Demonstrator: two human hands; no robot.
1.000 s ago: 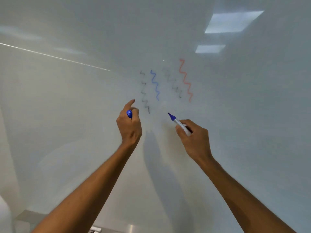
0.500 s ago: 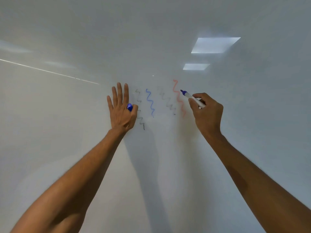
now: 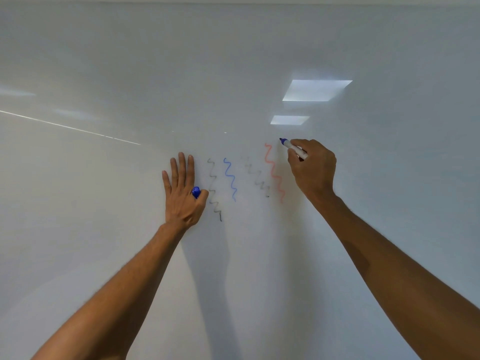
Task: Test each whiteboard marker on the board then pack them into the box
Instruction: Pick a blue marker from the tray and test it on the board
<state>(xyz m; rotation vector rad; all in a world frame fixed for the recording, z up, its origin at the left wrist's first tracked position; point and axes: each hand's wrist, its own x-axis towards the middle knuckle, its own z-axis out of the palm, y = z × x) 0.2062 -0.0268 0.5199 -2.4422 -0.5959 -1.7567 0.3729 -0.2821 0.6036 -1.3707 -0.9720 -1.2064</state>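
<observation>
In the head view, the blue marker (image 3: pixel 292 148) is pinched in the right grip (image 3: pixel 313 170), tip at the whiteboard (image 3: pixel 104 229) just right of the top of the red squiggle (image 3: pixel 274 172). The blue cap (image 3: pixel 196 191) is pinched by the thumb of the left grip (image 3: pixel 181 193), whose fingers are spread flat beside the black squiggle (image 3: pixel 214 189); bare board is left above, up to its top edge.

We see a glossy, smooth whiteboard (image 3: pixel 104 229) mirroring lights (image 3: pixel 315 90) above our right fingers (image 3: pixel 310 149), a smooth plastic marker (image 3: pixel 296 149) between them, and a shiny plastic cap (image 3: pixel 196 192) by our left fingers (image 3: pixel 181 168).
</observation>
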